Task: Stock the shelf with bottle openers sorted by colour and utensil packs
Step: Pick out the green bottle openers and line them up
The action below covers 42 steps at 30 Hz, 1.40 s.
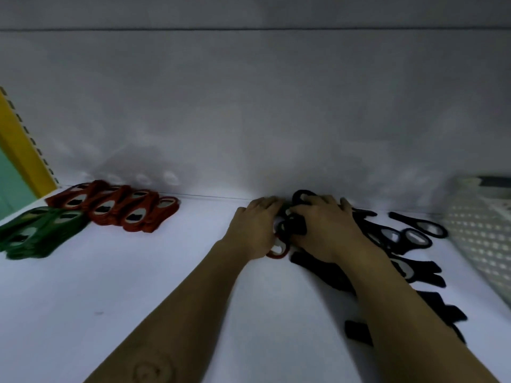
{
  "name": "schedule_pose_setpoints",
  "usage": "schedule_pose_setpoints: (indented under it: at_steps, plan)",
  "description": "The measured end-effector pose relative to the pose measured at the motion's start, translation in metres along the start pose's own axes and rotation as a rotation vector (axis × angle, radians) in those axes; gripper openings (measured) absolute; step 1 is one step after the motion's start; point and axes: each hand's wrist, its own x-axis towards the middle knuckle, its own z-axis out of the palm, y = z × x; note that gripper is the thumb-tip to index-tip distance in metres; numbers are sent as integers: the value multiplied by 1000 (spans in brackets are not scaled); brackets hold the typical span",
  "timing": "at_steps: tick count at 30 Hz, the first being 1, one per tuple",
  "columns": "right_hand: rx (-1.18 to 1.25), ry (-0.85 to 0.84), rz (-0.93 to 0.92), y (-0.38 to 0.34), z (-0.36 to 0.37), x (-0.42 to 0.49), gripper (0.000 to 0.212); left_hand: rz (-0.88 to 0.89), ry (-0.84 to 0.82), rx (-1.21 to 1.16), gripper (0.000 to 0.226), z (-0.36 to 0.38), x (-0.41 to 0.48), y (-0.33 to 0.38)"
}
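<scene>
white shelf, grey back panel | green openers 9 o'clock, red openers 10, black openers 3 | right hand fingers grasp black openers | left hand alongside, grip unclear

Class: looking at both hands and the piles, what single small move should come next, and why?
Probably the left hand should draw the stray red opener out and carry it to the red pile at back left, since it lies mixed with black openers by the right hand.

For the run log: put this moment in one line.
phase: colour sorting | left hand: over red opener, grip unclear | right hand: holds black openers | sorted at left: red group, green group
</scene>
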Motion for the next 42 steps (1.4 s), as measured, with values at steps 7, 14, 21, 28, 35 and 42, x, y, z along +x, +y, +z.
schedule_pose_setpoints:
  at_steps: [7,14,21,28,35,42]
  plan:
    - [-101,52,9,-2,10,3,52,-71,71,36,38,3,-7,-10]
    - [-166,278,-50,-12,14,-1,25,-111,162,26,27,3,-15,-5]
    - [71,654,48,-3,9,-8,20,-128,131,-128,54,-5,-19,-6]
    - [490,764,18,-10,-4,-16,17,-228,101,-215,58,-4,-8,-7]
    - [702,576,125,-8,-1,-14,9,-313,-62,-144,32,-22,-19,-9]
    - [756,584,161,-6,4,-8,14,-366,-17,-339,18,-34,-27,-9]
